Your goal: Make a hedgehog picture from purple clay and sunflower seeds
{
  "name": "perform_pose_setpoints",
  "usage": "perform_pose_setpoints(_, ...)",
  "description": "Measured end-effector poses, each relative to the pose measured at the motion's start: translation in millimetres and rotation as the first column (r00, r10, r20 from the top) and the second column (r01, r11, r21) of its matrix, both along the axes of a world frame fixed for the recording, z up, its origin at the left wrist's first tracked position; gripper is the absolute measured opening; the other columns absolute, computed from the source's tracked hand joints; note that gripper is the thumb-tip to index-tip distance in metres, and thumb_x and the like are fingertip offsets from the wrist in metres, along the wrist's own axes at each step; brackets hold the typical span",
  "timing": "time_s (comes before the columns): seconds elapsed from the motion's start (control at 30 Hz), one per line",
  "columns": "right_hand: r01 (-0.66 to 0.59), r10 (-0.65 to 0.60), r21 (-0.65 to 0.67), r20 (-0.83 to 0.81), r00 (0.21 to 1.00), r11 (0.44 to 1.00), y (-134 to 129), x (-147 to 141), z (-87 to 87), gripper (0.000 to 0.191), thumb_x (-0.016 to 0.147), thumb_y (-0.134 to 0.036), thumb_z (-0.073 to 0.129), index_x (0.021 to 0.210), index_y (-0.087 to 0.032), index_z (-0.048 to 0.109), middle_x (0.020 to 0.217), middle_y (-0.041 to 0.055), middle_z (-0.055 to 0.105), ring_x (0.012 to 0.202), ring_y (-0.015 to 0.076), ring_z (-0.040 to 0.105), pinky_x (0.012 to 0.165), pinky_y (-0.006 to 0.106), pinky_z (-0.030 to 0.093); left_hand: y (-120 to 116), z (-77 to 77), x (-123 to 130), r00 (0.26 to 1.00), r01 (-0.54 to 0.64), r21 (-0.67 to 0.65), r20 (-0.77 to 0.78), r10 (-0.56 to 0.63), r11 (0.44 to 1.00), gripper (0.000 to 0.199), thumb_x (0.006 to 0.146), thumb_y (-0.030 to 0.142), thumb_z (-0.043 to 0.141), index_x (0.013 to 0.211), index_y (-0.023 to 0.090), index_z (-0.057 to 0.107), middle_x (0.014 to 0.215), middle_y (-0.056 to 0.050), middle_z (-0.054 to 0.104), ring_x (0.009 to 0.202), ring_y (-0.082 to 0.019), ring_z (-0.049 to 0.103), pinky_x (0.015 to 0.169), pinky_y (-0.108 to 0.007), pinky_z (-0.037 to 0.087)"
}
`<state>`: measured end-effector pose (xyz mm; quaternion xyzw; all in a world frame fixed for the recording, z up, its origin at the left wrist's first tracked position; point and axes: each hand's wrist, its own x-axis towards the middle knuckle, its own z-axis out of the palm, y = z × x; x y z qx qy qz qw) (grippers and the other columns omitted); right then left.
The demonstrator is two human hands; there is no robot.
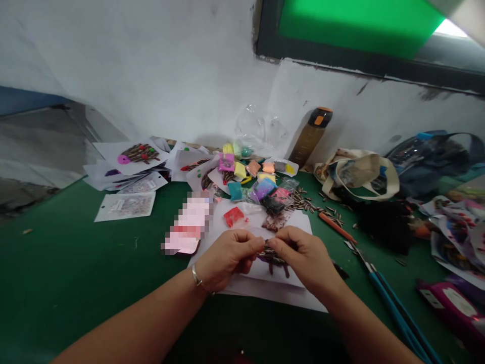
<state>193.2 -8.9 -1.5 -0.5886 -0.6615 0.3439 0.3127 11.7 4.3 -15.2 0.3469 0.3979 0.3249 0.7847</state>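
My left hand (234, 253) and my right hand (308, 258) meet over white paper (246, 284), thumbs and fingers pinched, fingertips almost touching. Whatever is between the fingertips is too small to make out. Right below them on the paper lies a seed-covered animal figure (278, 268) with dark legs, partly hidden by my hands. Just beyond my left hand is a packet of red clay (234, 216). A packet of brown bits (276, 221) lies past my fingertips. Striped sunflower seeds (303, 202) are scattered farther back.
Left of the paper lies a phone (189, 222) with a blurred screen. Behind are clay packets (239, 169), finished pictures (136, 154) and a bottle (310, 134). At right are an orange stick (336, 227), blue-handled scissors (394, 308) and a cloth bag (392, 184) on the green table (76, 268).
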Motion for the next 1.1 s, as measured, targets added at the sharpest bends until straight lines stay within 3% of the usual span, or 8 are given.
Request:
perform_pose_setpoints(0.1,0.025,-0.027,-0.027,-0.071,0.997,0.999,0.9,2.1,-1.7,0.018,0.084,-0.038,0.055,0.086,-0.021,0.06,0.06,-0.0042,0.056,0.053,0.0107,0.051,0.049,0.021,0.04,-1.8,1.0,-0.5,0.999,0.031,-0.003,0.008,-0.031,1.0,0.031,0.072,0.037,0.076,0.075,0.016,0.053,0.057,0.004,0.054,0.048,-0.007,0.051,0.046,-0.018,0.036)
perform_pose_setpoints(0.23,0.014,-0.016,-0.013,-0.147,0.989,1.0,3.7,6.6,-3.8,0.025,0.089,-0.035,0.048,0.108,-0.023,0.06,0.086,0.0012,0.068,0.074,0.0136,0.063,0.069,0.025,0.049,-2.5,2.7,-0.1,0.999,0.048,-0.01,0.012,-0.048,0.999,0.032,0.071,0.036,0.076,0.088,0.016,0.058,0.071,-0.001,0.062,0.062,-0.011,0.061,0.058,-0.023,0.045)
perform_pose_setpoints(0.47,0.025,-0.036,0.11,0.099,0.994,0.994,3.3,10.9,7.9,0.04,0.086,-0.045,0.053,0.057,-0.018,0.058,0.051,-0.0021,0.051,0.052,0.0113,0.048,0.05,0.023,0.035,-0.3,4.1,0.1,0.997,0.017,0.081,-0.073,-0.011,0.997,0.037,0.071,0.042,0.074,0.062,0.014,0.052,0.05,0.005,0.048,0.041,-0.005,0.042,0.041,-0.018,0.028)
perform_pose_setpoints(0.6,0.056,-0.062,0.128,0.049,0.997,0.99,6.4,16.4,11.7,0.019,0.085,-0.035,0.056,0.08,-0.02,0.067,0.07,-0.0009,0.063,0.066,0.0131,0.057,0.061,0.023,0.041,0.5,5.1,-1.6,0.998,0.008,0.095,-0.067,-0.002,0.995,0.032,0.071,0.038,0.076,0.068,0.015,0.054,0.054,0.005,0.051,0.045,-0.005,0.045,0.045,-0.017,0.031)
perform_pose_setpoints(0.7,0.061,-0.058,0.056,-0.062,0.996,0.997,9.5,23.2,12.9,0.021,0.086,-0.032,0.053,0.101,-0.022,0.065,0.085,0.0003,0.068,0.074,0.0138,0.063,0.067,0.024,0.046,1.6,6.6,-1.8,0.998,0.008,0.078,-0.055,-0.004,0.997,0.028,0.071,0.034,0.076,0.082,0.015,0.059,0.068,0.002,0.06,0.06,-0.009,0.058,0.056,-0.019,0.042)
perform_pose_setpoints(0.8,0.061,-0.06,0.024,-0.034,0.998,0.998,9.7,29.5,14.6,0.022,0.089,-0.036,0.049,0.089,-0.021,0.065,0.075,-0.0007,0.067,0.067,0.013,0.061,0.063,0.024,0.045,2.9,7.1,-1.7,0.998,0.012,0.068,-0.061,-0.007,0.998,0.028,0.074,0.036,0.074,0.085,0.014,0.061,0.074,-0.002,0.063,0.067,-0.011,0.062,0.06,-0.022,0.046)
perform_pose_setpoints(0.93,0.022,-0.034,0.064,0.181,0.983,0.998,5.2,33.1,10.9,0.038,0.088,-0.042,0.05,0.059,-0.019,0.058,0.056,-0.0025,0.057,0.056,0.0117,0.053,0.052,0.024,0.035,4.5,5.5,-2.5,0.995,0.001,0.115,-0.104,0.011,0.993,0.033,0.078,0.041,0.069,0.067,0.014,0.055,0.054,0.005,0.052,0.042,-0.004,0.046,0.042,-0.016,0.033)
perform_pose_setpoints(1.1,0.035,-0.05,0.107,0.143,0.988,0.994,1.5,34.3,-4.4,0.017,0.086,-0.027,0.054,0.094,-0.023,0.068,0.088,-0.0012,0.07,0.082,0.0142,0.063,0.074,0.025,0.044,4.9,3.6,-1.3,0.995,0.003,0.108,-0.101,0.008,0.994,0.027,0.075,0.037,0.073,0.074,0.014,0.058,0.064,0.002,0.059,0.054,-0.008,0.056,0.05,-0.018,0.041)
